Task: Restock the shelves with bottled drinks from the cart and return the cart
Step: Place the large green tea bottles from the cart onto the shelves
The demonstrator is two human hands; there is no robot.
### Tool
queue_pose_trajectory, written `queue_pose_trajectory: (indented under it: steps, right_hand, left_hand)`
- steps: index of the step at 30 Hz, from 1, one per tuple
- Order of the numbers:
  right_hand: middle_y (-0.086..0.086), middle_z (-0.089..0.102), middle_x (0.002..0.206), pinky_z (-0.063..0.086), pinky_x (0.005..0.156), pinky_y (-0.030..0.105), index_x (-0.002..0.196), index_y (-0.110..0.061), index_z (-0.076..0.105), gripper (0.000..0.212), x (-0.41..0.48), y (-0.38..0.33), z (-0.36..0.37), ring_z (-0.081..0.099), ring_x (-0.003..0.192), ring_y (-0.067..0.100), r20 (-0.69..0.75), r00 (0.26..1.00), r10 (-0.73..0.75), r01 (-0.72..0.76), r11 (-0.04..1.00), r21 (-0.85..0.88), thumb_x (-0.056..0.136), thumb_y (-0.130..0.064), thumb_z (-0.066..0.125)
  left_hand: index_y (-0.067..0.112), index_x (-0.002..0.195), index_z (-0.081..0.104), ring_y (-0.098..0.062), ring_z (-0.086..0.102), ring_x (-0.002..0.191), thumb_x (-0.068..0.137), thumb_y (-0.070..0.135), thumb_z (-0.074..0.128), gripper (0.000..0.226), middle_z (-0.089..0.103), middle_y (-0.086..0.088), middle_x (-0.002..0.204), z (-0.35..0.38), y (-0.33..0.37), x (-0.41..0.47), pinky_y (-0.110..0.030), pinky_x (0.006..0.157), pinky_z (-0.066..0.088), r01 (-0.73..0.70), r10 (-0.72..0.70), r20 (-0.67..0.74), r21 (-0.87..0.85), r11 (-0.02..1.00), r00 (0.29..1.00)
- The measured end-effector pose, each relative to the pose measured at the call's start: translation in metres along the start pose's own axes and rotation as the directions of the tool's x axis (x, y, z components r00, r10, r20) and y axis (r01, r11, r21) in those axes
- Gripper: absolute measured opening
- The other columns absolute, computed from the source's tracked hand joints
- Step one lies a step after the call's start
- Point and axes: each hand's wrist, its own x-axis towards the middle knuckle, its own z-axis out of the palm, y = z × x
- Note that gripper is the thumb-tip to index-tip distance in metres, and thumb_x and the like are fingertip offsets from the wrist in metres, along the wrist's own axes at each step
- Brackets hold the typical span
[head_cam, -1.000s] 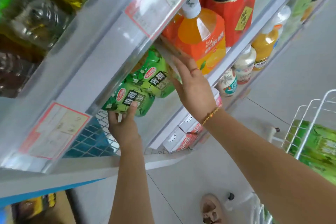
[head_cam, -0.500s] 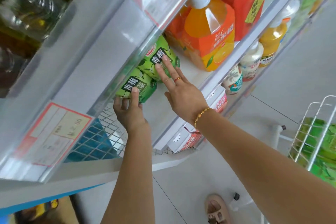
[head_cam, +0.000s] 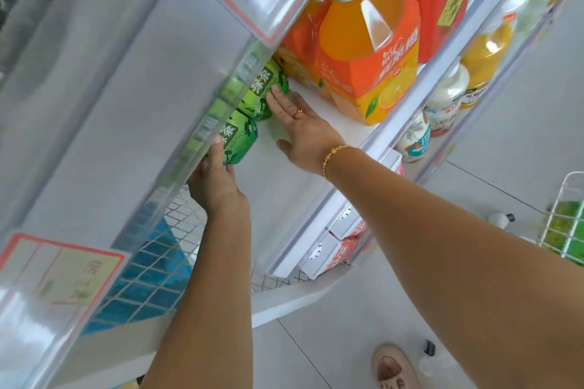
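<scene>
Three green tea bottles stand in a row on the white shelf (head_cam: 284, 174), partly hidden behind the clear front rail of the shelf above. My left hand (head_cam: 215, 183) touches the base of the nearest green bottle (head_cam: 240, 142) with straight fingers. My right hand (head_cam: 300, 126) lies flat, its fingertips pressing the middle green bottle (head_cam: 256, 104); the farthest green bottle (head_cam: 271, 79) stands just beyond. A white wire cart (head_cam: 565, 224) with more green bottles shows at the right edge.
Large orange juice bottles (head_cam: 369, 50) and a red-labelled bottle (head_cam: 442, 0) fill the shelf to the right. Smaller white and orange bottles (head_cam: 448, 101) sit on lower shelves. White boxes (head_cam: 335, 249) and a wire basket (head_cam: 158, 256) lie below. My shoe (head_cam: 392, 366) is on the grey floor.
Both hands have pushed the green bottles deeper into the shelf, under the upper rail. The view has moved closer to the shelf and the cart has slid toward the right edge.
</scene>
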Motion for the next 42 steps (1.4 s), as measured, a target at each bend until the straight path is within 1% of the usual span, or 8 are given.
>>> queue_pose_trajectory:
  steps: [8,13,23,28,33,38,40,42]
  right_hand:
    - [0.002,0.010,0.158,0.027,0.114,0.036,0.149,-0.021,0.018,0.061,-0.017,-0.013,-0.015,0.022,0.142,0.022,0.015,0.994,0.107,-0.108,0.988,0.114,0.095,-0.022,0.046]
    - [0.015,0.061,0.082,0.048,0.063,0.038,0.078,-0.004,0.060,0.023,-0.095,-0.029,-0.055,0.060,0.075,0.034,-0.427,0.894,0.137,-0.070,0.983,0.168,0.089,-0.023,0.054]
    - [0.001,0.052,0.079,0.031,0.061,0.026,0.077,-0.011,0.057,0.013,-0.346,0.078,-0.140,0.055,0.073,0.025,-0.408,0.542,0.734,-0.679,0.669,0.301,0.087,-0.020,0.058]
    - [0.009,0.062,0.104,0.053,0.073,0.030,0.109,-0.008,0.056,0.023,-0.443,0.118,-0.118,0.057,0.080,0.019,0.027,0.318,0.948,-0.920,0.302,0.249,0.092,-0.023,0.053]
    - [0.008,0.058,0.097,0.044,0.058,0.017,0.127,-0.003,0.046,0.039,-0.481,0.113,-0.063,0.056,0.071,0.013,0.081,0.236,0.968,-0.945,0.209,0.253,0.091,-0.016,0.053]
    - [0.022,0.012,0.152,0.039,0.104,0.047,0.143,-0.010,0.031,0.060,-0.497,0.114,-0.038,0.032,0.134,0.040,0.322,0.276,0.906,-0.953,0.214,0.214,0.089,0.004,0.050]
    - [0.015,0.023,0.152,0.041,0.104,0.043,0.144,-0.011,0.029,0.064,-0.511,0.121,-0.029,0.046,0.124,0.031,0.416,0.139,0.898,-0.875,-0.086,0.477,0.087,0.007,0.052]
    - [0.015,0.052,0.133,0.050,0.094,0.038,0.135,-0.005,0.045,0.054,-0.516,0.128,-0.020,0.059,0.099,0.021,0.642,0.052,0.765,-0.325,-0.595,0.735,0.084,0.003,0.060]
  left_hand:
    - [0.014,0.091,0.064,-0.012,0.061,0.098,0.084,0.013,0.068,0.009,0.065,0.001,0.098,-0.008,0.007,-0.032,-0.015,0.074,0.051,-0.001,-0.007,0.047,0.162,0.987,0.999]
    - [0.008,0.077,0.062,-0.015,0.066,0.070,0.089,0.016,0.061,0.015,0.067,-0.004,0.070,-0.019,-0.004,-0.126,-0.027,0.069,0.055,-0.094,-0.051,0.369,0.365,0.926,0.928]
    - [0.026,0.074,0.059,0.003,0.062,0.066,0.082,0.017,0.069,0.016,0.067,0.012,0.068,0.016,-0.048,-0.320,-0.015,0.067,0.049,-0.486,-0.266,0.911,0.395,0.780,0.315]
    - [0.020,0.116,0.057,-0.006,0.056,0.110,0.082,0.020,0.070,0.037,0.059,0.007,0.120,0.036,-0.112,-0.371,-0.016,0.091,0.043,-0.795,-0.574,0.819,0.362,0.487,0.022]
    - [0.016,0.134,0.041,-0.019,0.047,0.123,0.073,0.025,0.077,0.071,0.046,-0.002,0.138,0.060,-0.162,-0.385,-0.033,0.107,0.036,-0.978,-0.731,0.682,0.132,0.164,-0.031]
    - [0.012,0.142,0.031,-0.026,0.046,0.125,0.066,0.020,0.082,0.092,0.046,-0.009,0.139,0.094,-0.183,-0.390,-0.039,0.107,0.037,-0.987,-0.894,0.445,0.159,0.017,0.056]
    - [0.013,0.145,0.026,-0.028,0.042,0.129,0.065,0.021,0.083,0.099,0.042,-0.009,0.143,0.098,-0.190,-0.389,-0.040,0.109,0.034,-0.992,-0.923,0.373,0.106,-0.064,0.100]
    - [0.013,0.146,0.024,-0.028,0.038,0.133,0.063,0.026,0.085,0.104,0.037,-0.009,0.147,0.099,-0.194,-0.389,-0.039,0.110,0.032,-0.992,-0.927,0.352,0.061,-0.114,0.128]
